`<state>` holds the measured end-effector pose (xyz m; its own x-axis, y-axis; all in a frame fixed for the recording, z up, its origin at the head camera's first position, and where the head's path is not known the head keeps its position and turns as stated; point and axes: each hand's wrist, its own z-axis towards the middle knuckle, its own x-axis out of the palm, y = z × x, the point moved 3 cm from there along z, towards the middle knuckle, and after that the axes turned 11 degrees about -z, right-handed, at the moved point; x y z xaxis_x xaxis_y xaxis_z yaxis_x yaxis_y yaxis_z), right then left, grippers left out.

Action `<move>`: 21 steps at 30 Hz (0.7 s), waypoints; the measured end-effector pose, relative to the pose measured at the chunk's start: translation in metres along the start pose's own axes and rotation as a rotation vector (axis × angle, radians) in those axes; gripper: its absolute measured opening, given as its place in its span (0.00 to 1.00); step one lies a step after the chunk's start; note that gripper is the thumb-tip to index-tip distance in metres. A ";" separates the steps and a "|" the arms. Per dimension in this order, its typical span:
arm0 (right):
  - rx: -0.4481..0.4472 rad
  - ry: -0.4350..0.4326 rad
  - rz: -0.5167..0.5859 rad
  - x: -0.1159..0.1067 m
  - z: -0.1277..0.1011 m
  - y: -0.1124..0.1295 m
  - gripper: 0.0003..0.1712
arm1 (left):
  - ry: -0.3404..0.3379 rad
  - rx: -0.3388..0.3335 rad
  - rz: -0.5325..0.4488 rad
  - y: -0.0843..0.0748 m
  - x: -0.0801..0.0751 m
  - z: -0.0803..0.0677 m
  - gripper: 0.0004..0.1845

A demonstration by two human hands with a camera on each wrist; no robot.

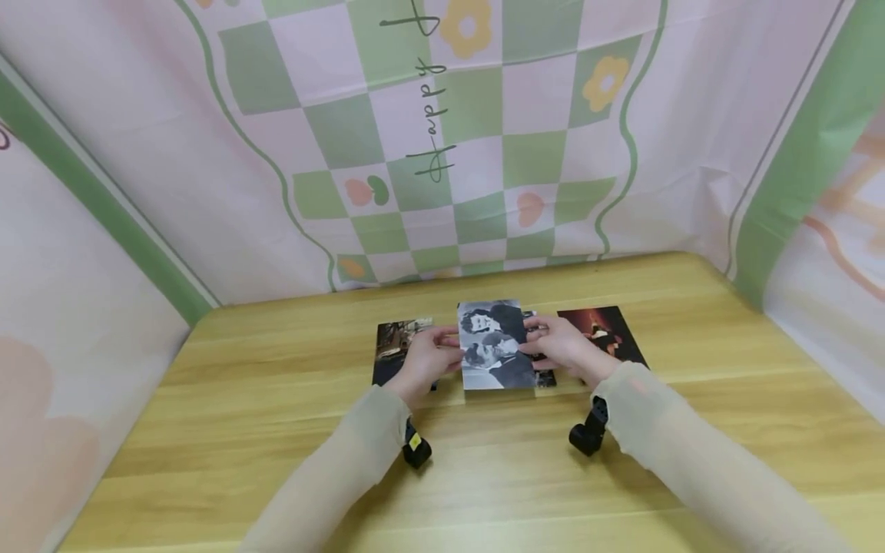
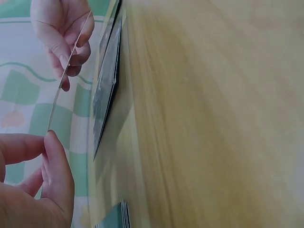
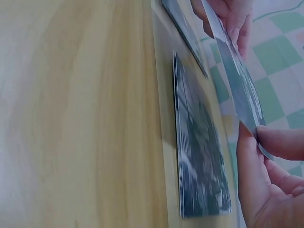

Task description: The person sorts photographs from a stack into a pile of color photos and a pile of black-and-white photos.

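Note:
My left hand [image 1: 429, 361] and my right hand [image 1: 563, 346] hold a black-and-white photo card [image 1: 494, 357] between them, one at each side edge. The printed side, with people's heads, faces up in the head view. Seen nearly edge-on in the left wrist view, the card [image 2: 59, 92] is thin and raised above the table, its edge pinched by left fingers and thumb. From the right wrist, the card [image 3: 240, 78] looks slightly bowed, with the right thumb on one face and fingers behind. Another dark picture [image 1: 546, 379] lies partly hidden beneath it on the table.
Dark picture cards [image 1: 390, 349] lie at the left, partly covered by the left hand. A dark reddish picture [image 1: 608, 330] lies at the right, beyond the right wrist. Both rest on the wooden table [image 1: 484, 476]. A checkered cloth [image 1: 477, 153] hangs behind the table.

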<state>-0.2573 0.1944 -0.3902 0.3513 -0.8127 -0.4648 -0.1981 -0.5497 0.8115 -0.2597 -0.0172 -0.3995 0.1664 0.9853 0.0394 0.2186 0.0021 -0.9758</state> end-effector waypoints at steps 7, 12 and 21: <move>0.004 -0.003 0.001 -0.006 0.001 -0.010 0.32 | 0.019 0.005 -0.003 0.007 0.013 0.011 0.25; 0.006 0.000 -0.015 -0.011 0.003 -0.016 0.33 | 0.030 -0.005 0.023 0.010 0.021 0.014 0.25; 0.039 -0.043 -0.082 -0.015 0.007 -0.020 0.32 | 0.043 -0.061 0.031 0.015 0.027 0.017 0.27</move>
<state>-0.2655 0.2164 -0.4019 0.3285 -0.7719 -0.5443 -0.2063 -0.6210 0.7562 -0.2686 0.0127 -0.4166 0.2147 0.9765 0.0201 0.2711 -0.0397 -0.9617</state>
